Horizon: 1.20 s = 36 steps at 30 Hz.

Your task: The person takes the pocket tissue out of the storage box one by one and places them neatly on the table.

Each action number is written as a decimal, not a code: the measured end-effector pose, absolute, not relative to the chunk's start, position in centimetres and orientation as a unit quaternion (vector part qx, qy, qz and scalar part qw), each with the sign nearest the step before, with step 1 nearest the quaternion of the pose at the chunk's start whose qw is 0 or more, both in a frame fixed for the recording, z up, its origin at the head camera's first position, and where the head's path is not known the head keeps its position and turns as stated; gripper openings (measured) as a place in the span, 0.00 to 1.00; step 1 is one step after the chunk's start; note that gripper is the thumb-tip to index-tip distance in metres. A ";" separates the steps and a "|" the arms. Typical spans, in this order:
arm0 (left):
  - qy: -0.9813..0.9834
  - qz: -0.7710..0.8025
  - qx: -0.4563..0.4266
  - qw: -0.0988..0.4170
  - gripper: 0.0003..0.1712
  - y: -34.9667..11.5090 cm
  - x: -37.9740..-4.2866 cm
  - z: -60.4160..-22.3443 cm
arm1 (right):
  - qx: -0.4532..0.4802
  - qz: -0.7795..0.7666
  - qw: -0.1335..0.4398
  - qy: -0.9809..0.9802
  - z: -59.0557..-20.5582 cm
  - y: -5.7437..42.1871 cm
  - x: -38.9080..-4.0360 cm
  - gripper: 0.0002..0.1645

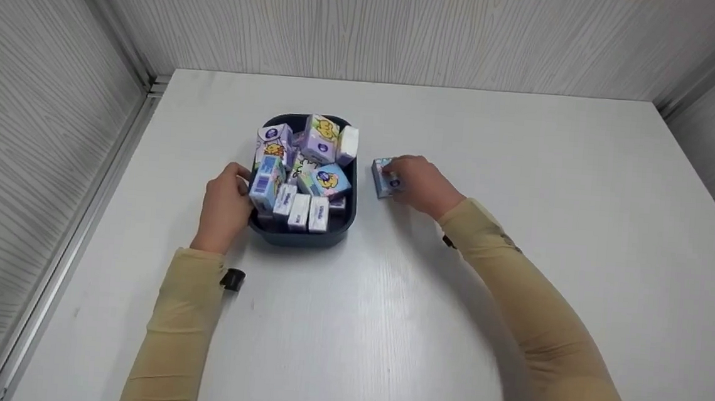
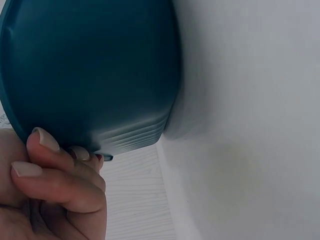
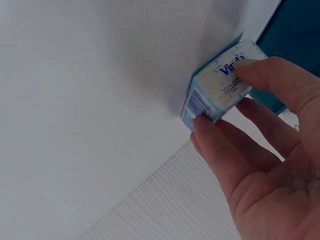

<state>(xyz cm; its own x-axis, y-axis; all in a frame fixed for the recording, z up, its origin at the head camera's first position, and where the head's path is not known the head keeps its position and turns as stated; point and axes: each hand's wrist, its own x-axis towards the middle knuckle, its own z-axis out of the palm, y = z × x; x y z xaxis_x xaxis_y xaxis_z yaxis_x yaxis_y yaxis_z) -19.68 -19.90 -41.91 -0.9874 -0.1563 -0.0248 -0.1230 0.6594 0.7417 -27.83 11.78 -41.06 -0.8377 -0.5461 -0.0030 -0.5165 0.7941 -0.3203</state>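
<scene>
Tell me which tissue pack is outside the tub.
The blue pack pinched in the right hand, just right of the tub in the head view; all the other packs in view sit in the tub.

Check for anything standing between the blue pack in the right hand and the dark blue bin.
Nothing visible stands between the blue pack and the dark blue bin. In the head view, only a strip of bare table separates the right hand and its pack from the bin's raised side.
</scene>
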 end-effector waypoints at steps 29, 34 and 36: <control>-0.913 -0.400 0.077 0.031 0.16 -19.8 -19.7 -42.2 | -0.248 -0.249 0.001 0.936 -38.4 9.8 -30.6 0.25; -0.911 -0.403 0.079 0.030 0.16 -19.8 -19.8 -42.0 | -0.274 -0.269 -0.024 0.923 -37.2 8.3 -29.9 0.26; -0.911 -0.404 0.079 0.028 0.16 -19.8 -19.9 -42.0 | -0.289 -0.274 -0.028 0.917 -37.1 7.8 -29.6 0.27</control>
